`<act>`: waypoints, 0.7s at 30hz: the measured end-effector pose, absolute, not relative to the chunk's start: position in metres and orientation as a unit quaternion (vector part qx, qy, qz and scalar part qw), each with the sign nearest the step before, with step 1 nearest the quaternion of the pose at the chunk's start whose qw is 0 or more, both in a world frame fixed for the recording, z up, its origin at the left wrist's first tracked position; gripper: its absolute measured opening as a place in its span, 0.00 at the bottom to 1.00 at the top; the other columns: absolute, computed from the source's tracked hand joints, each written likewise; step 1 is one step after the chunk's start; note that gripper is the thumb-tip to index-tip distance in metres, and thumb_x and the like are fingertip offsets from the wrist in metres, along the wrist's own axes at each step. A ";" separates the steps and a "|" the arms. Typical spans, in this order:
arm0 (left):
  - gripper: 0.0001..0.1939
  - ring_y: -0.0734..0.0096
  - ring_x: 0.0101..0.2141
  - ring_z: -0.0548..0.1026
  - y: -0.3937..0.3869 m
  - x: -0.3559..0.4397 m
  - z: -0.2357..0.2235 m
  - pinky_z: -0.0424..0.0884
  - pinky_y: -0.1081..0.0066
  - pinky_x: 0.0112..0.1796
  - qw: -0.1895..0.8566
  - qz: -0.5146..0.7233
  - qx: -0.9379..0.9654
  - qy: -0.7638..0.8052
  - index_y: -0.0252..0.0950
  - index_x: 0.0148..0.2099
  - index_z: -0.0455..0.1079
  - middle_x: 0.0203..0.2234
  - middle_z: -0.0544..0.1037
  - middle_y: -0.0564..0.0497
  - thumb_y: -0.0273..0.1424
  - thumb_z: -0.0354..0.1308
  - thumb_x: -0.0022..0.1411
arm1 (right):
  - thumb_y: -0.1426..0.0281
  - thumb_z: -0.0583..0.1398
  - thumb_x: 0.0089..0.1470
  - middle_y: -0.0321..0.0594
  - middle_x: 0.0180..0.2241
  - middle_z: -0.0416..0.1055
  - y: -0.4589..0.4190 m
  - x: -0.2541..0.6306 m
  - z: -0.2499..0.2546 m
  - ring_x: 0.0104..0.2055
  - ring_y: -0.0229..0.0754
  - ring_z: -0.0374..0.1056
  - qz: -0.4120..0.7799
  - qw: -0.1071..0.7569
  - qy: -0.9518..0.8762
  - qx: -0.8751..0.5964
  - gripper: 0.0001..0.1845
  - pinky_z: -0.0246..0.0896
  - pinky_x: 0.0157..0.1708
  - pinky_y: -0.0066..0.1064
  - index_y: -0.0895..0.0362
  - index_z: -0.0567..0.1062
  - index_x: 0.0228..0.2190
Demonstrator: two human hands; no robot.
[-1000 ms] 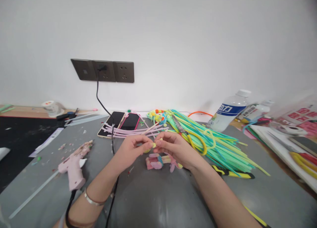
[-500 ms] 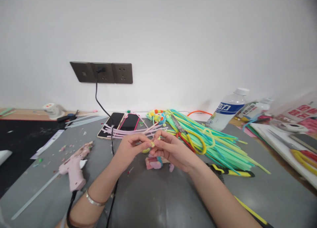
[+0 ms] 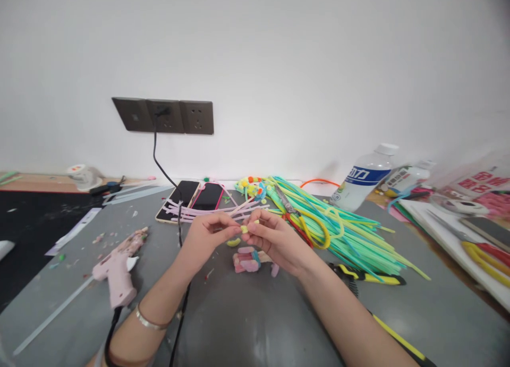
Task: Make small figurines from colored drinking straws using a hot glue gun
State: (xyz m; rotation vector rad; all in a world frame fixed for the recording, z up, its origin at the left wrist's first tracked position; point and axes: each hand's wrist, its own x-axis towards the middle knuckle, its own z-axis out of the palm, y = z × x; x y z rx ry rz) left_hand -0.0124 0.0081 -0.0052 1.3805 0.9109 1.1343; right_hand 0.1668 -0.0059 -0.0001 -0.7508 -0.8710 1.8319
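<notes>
Between my fingertips is a small pale-yellow fuzzy piece point(image 3: 244, 229), seemingly a bent bit of pipe cleaner. My left hand point(image 3: 205, 240) pinches its left side between thumb and forefinger. On its right, my right hand point(image 3: 277, 240) is closed in a pinch on the same piece, the other fingers curled below. Another short yellow piece point(image 3: 234, 242) lies on the table just under my left fingertips. A small pink and blue pipe cleaner figure point(image 3: 246, 261) rests below the hands, partly hidden behind my right hand.
A pink glue gun point(image 3: 119, 276) lies left, its black cord crossing near my left forearm. Two phones point(image 3: 187, 189) sit under lilac pipe cleaners point(image 3: 195, 212). On the right are a green-yellow pipe cleaner bundle point(image 3: 366, 245), yellow-handled scissors point(image 3: 324, 234), yellow-black pliers point(image 3: 382, 278) and a bottle point(image 3: 362, 178).
Both hands stay together at the yellow piece, with only small finger shifts. My right hand now covers more of the pink figure's right end, and the loose yellow piece shows more fully.
</notes>
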 end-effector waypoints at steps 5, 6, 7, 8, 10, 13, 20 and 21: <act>0.08 0.75 0.22 0.71 0.006 -0.010 -0.009 0.69 0.75 0.26 0.519 0.494 0.568 0.405 0.35 0.33 0.81 0.25 0.80 0.50 0.33 0.69 0.52 | 0.65 0.73 0.44 0.34 0.29 0.74 -0.003 0.162 -0.004 0.31 0.35 0.73 0.628 0.595 -0.382 -0.325 0.14 0.71 0.36 0.27 0.56 0.74 0.24; 0.08 0.75 0.23 0.72 0.006 -0.009 -0.009 0.70 0.75 0.26 0.519 0.495 0.567 0.406 0.35 0.35 0.82 0.27 0.80 0.50 0.34 0.68 0.53 | 0.66 0.72 0.46 0.34 0.30 0.74 -0.004 0.161 -0.004 0.32 0.37 0.72 0.580 0.617 -0.416 -0.331 0.13 0.70 0.37 0.29 0.55 0.74 0.24; 0.09 0.74 0.24 0.73 0.005 -0.009 -0.010 0.70 0.75 0.26 0.518 0.495 0.567 0.405 0.36 0.36 0.82 0.29 0.81 0.49 0.34 0.67 0.54 | 0.67 0.71 0.48 0.36 0.30 0.74 -0.005 0.160 -0.004 0.34 0.38 0.72 0.528 0.631 -0.458 -0.337 0.11 0.70 0.37 0.30 0.55 0.74 0.25; 0.09 0.73 0.25 0.74 0.005 -0.008 -0.011 0.71 0.75 0.26 0.516 0.497 0.570 0.402 0.36 0.37 0.82 0.31 0.81 0.48 0.34 0.67 0.54 | 0.69 0.69 0.50 0.37 0.31 0.73 -0.007 0.159 -0.004 0.35 0.40 0.71 0.476 0.635 -0.502 -0.343 0.09 0.70 0.37 0.32 0.54 0.74 0.25; 0.08 0.72 0.27 0.75 0.004 -0.007 -0.012 0.71 0.75 0.26 0.507 0.502 0.580 0.393 0.36 0.36 0.82 0.32 0.81 0.48 0.34 0.68 0.54 | 0.72 0.67 0.54 0.39 0.31 0.73 -0.011 0.157 -0.003 0.36 0.42 0.71 0.385 0.628 -0.579 -0.349 0.07 0.68 0.36 0.33 0.53 0.74 0.26; 0.07 0.71 0.29 0.74 0.003 -0.006 -0.013 0.71 0.76 0.26 0.493 0.513 0.593 0.378 0.36 0.33 0.82 0.30 0.80 0.48 0.34 0.69 0.54 | 0.75 0.63 0.57 0.40 0.30 0.74 -0.016 0.155 -0.001 0.36 0.44 0.71 0.287 0.606 -0.651 -0.357 0.08 0.67 0.35 0.34 0.53 0.75 0.27; 0.10 0.71 0.30 0.74 0.002 -0.005 -0.011 0.72 0.75 0.26 0.503 0.522 0.592 0.353 0.35 0.35 0.81 0.32 0.79 0.48 0.37 0.68 0.55 | 0.78 0.63 0.56 0.39 0.31 0.74 -0.013 0.160 0.000 0.36 0.43 0.72 0.220 0.592 -0.703 -0.326 0.08 0.66 0.38 0.35 0.54 0.77 0.28; 0.09 0.70 0.31 0.75 0.001 -0.005 -0.011 0.72 0.74 0.28 0.505 0.521 0.593 0.348 0.35 0.35 0.81 0.32 0.79 0.48 0.36 0.68 0.55 | 0.78 0.64 0.55 0.39 0.32 0.73 -0.012 0.160 -0.001 0.36 0.42 0.71 0.234 0.590 -0.700 -0.328 0.08 0.65 0.38 0.34 0.54 0.78 0.28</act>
